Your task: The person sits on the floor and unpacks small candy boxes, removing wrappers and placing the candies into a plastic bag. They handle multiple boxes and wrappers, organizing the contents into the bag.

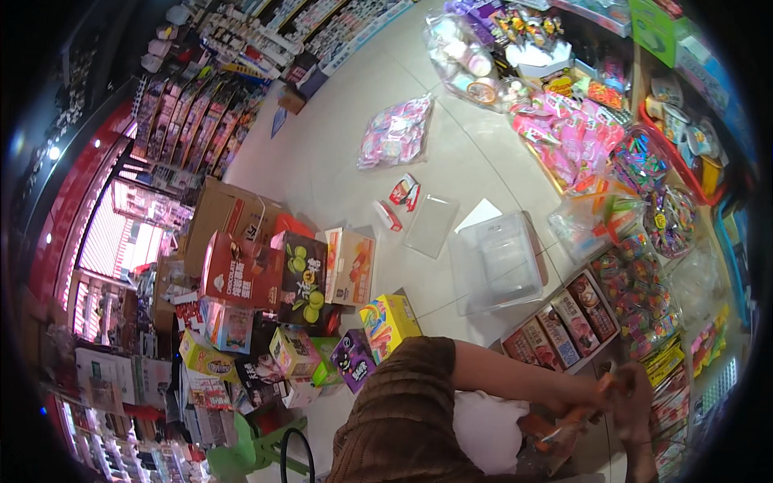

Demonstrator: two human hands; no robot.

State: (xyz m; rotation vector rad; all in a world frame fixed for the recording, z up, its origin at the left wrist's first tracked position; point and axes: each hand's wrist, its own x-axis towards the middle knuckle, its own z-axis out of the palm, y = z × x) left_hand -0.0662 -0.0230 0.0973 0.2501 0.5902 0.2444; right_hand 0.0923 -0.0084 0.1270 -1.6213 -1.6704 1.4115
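Note:
My left hand (592,395) and my right hand (634,407) meet at the lower right, blurred and in shade. Between their fingers is a small orange-brown packet (615,381), partly covered. Below my left forearm lie orange-wrapped packets (546,431), seemingly in clear plastic. A pale, rounded cloth-like shape (489,431) shows beside my brown sleeve (398,410). Just beyond my hands stands an open carton of small snack boxes (564,320). To their right, yellow packets (663,360) and red-and-white packets (670,395) lie in rows.
A clear plastic bin (501,262), its flat lid (432,226) and a bag of pink sweets (395,133) lie on the tiles. Stacked snack cartons (241,268) and a green plastic stool (241,450) stand left. Candy displays (570,136) line the right; stocked shelves (193,121) fill the upper left.

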